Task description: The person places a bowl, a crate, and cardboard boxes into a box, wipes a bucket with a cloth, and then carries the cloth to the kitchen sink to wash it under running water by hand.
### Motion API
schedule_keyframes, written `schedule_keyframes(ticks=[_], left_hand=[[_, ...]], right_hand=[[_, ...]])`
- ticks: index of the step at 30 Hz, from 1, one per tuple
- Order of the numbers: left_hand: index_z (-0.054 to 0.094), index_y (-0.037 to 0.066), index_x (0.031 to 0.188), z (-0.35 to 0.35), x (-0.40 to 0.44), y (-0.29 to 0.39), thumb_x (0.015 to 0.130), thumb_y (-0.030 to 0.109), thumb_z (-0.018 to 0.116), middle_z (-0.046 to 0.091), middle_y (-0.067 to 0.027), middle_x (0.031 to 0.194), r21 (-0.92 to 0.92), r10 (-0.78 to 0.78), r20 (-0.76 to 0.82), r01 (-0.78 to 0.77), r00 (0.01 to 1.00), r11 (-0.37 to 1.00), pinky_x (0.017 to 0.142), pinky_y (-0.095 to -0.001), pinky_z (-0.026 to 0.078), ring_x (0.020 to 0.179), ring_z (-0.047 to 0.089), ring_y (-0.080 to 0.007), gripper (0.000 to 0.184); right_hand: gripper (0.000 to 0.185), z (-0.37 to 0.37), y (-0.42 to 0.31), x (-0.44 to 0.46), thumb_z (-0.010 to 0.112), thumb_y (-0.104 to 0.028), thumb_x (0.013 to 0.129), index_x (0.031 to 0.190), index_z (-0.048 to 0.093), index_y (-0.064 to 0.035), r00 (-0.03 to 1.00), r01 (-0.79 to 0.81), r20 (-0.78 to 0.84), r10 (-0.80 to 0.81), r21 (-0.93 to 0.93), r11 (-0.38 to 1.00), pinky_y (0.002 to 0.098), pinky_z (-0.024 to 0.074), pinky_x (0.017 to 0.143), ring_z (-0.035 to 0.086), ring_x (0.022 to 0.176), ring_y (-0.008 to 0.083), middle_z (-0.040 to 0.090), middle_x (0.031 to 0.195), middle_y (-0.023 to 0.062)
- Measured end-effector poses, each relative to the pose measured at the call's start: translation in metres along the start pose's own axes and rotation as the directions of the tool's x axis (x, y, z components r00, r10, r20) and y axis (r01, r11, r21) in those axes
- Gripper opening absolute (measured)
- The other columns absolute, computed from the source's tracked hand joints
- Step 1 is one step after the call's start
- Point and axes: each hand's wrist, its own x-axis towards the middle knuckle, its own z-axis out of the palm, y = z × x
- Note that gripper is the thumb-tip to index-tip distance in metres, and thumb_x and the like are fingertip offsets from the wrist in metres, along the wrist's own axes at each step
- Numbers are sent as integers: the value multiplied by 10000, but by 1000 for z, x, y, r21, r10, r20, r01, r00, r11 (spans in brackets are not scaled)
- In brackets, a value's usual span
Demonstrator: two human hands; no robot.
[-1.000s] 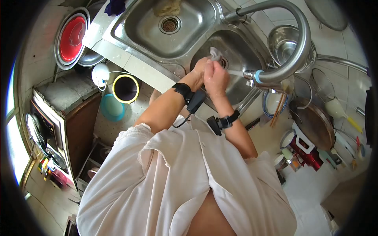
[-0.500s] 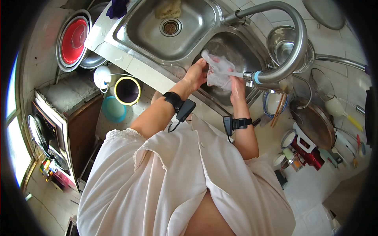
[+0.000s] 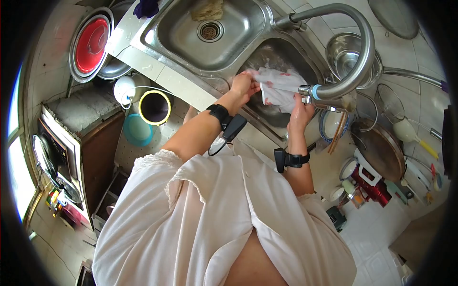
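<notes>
A wet white cloth with red marks (image 3: 282,91) is stretched between my two hands over the right sink basin (image 3: 274,53). My left hand (image 3: 244,86) pinches its left edge. At the cloth's lower right, my right hand (image 3: 300,114) grips it, with part of the fingers hidden by the tap. Water runs onto the cloth from the nozzle of the curved metal faucet (image 3: 360,52). Both wrists wear black straps with small boxes.
The left basin (image 3: 176,33) holds a yellowish sponge-like piece (image 3: 208,10) near its drain. A steel saucepan (image 3: 346,57) sits right of the faucet. Chopsticks (image 3: 338,133) and a large pan (image 3: 378,148) lie lower right. A yellow-rimmed bucket (image 3: 155,93) stands on the floor.
The cloth has gone from bunched to more spread out, and its red marks show more plainly. Both hands have shifted slightly to the right, the right hand also lower.
</notes>
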Motion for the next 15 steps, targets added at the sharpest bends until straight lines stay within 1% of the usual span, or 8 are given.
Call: schedule_keyframes(ticks=[4, 6, 7, 9, 10, 13, 14, 15], left_hand=[[549, 122, 1077, 26, 31, -13, 1032, 141, 383, 652, -86, 886, 93, 21, -199, -2, 980, 996, 634, -382, 553, 706, 660, -240, 173], [562, 126, 958, 23, 78, -30, 960, 84, 411, 602, -86, 820, -57, 44, -418, -74, 907, 996, 487, -340, 458, 505, 590, -230, 157], [562, 122, 1177, 40, 65, -22, 961, 153, 543, 659, -101, 939, -53, 60, -397, -88, 916, 995, 691, -418, 577, 785, 678, -285, 219], [517, 127, 1378, 82, 37, -21, 921, 271, 681, 672, -142, 1111, 618, 403, -188, -211, 896, 757, 883, -444, 565, 1029, 670, -352, 507], [517, 127, 1378, 97, 29, -28, 921, 271, 681, 672, -142, 1111, 619, 404, -189, -212, 895, 757, 883, -444, 565, 1029, 670, -352, 507], [489, 112, 1465, 120, 5, -34, 892, 442, 729, 648, -156, 1247, 862, 530, 61, -313, 846, 399, 990, -426, 516, 1199, 608, -370, 703], [550, 91, 1378, 115, -3, -27, 917, 465, 695, 656, -146, 1217, 743, 270, 63, -226, 961, 631, 975, -418, 519, 1161, 620, -343, 611], [580, 81, 1335, 106, -7, -20, 930, 476, 678, 660, -142, 1202, 672, 132, 92, -159, 987, 723, 968, -414, 520, 1143, 626, -330, 575]], right_hand=[[257, -8, -12, -11, 657, -128, 972, 1183, 665, 20, 994, 94, -67, -88, 91, 991, 300, 453, 937, 594, 973, 116, 667, 1079, 31], [268, -11, -23, -17, 649, -144, 984, 1200, 655, 16, 988, 111, -127, -87, 198, 974, 303, 456, 930, 593, 965, 117, 666, 1082, 27], [267, -16, -26, -18, 637, -158, 995, 1200, 648, 11, 989, 96, -136, -66, 225, 970, 307, 453, 940, 592, 974, 119, 662, 1092, 26], [265, -19, -26, -19, 625, -172, 1006, 1201, 641, 7, 989, 78, -140, -43, 252, 965, 310, 450, 950, 591, 983, 122, 658, 1102, 25], [253, -19, -25, -20, 618, -190, 1012, 1175, 643, 2, 989, -10, -140, 41, 219, 976, 311, 443, 951, 587, 981, 127, 651, 1091, 23], [236, -16, -8, -14, 601, -215, 1024, 1136, 646, -12, 982, -148, -93, 165, 169, 974, 307, 436, 928, 569, 958, 129, 630, 1056, 13], [228, -13, 2, -8, 591, -221, 1029, 1123, 646, -21, 977, -197, -45, 206, 153, 968, 304, 436, 904, 556, 937, 128, 618, 1031, 5], [260, -11, 14, 3, 661, -321, 987, 1083, 647, -79, 977, -214, 11, 215, 138, 967, 316, 461, 841, 561, 923, 130, 589, 964, -9]])
